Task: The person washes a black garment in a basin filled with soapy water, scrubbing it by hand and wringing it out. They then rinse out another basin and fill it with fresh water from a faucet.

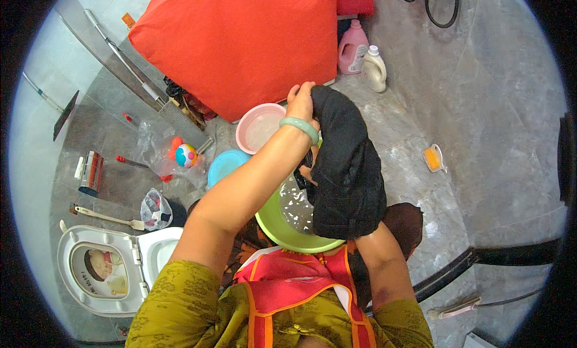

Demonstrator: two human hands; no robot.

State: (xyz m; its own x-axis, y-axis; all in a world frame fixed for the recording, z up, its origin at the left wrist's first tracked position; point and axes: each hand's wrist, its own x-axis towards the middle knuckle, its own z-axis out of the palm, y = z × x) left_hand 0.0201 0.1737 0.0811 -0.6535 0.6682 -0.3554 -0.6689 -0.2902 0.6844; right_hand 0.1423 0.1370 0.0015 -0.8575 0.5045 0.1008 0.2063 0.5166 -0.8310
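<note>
A wet-looking black garment point(347, 167) hangs in front of me, above a lime-green basin point(279, 231) that holds cloudy water. My left hand point(303, 103), with a pale green bangle at the wrist, grips the garment's upper edge. Beneath the fabric runs my right forearm. Only some fingers of my right hand point(309, 174) show at the garment's left side, against a dark fold of it; the rest of that hand is covered. The basin stands between my knees.
A pink basin point(259, 127) and a blue basin point(225, 165) sit beyond my left forearm. Red fabric point(243, 46) covers a large object ahead. Detergent bottles point(354, 48) stand beside it. At left are a toilet point(103, 271), a lined bin point(155, 210) and a flat mop point(180, 122).
</note>
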